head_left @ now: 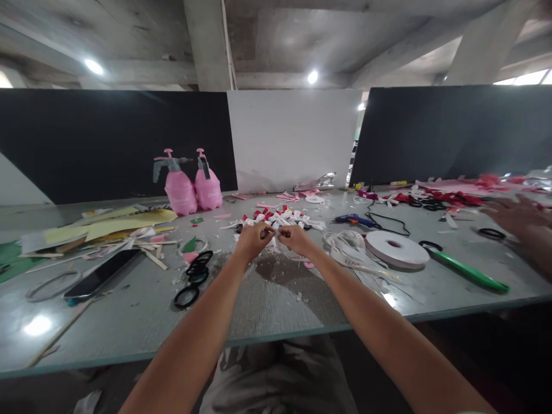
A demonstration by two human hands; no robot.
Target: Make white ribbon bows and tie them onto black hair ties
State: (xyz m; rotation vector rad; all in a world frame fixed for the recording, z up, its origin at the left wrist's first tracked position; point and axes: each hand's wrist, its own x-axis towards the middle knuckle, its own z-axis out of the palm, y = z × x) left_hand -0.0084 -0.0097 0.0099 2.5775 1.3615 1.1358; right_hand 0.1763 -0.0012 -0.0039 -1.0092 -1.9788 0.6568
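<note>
My left hand [253, 239] and my right hand [295, 238] are close together over the middle of the table, fingers pinched. White ribbon [297, 258] with printed letters trails below my right hand and seems to run up into its fingers. Something small and dark shows at my left fingertips, too small to name. Just beyond both hands lies a pile of white and red ribbon bows [282, 216], partly covered by them. Right of my right forearm are a loose bundle of white ribbon [345, 244] and a white ribbon roll [397, 250].
At left are black hair ties [197, 274], a phone [103, 275], yellow sheets [129, 223] and two pink spray bottles [180, 191]. To the right lie a blue glue gun [354, 219] and a green ribbon strip [472, 269]. Another person's hand [520, 217] reaches in at far right.
</note>
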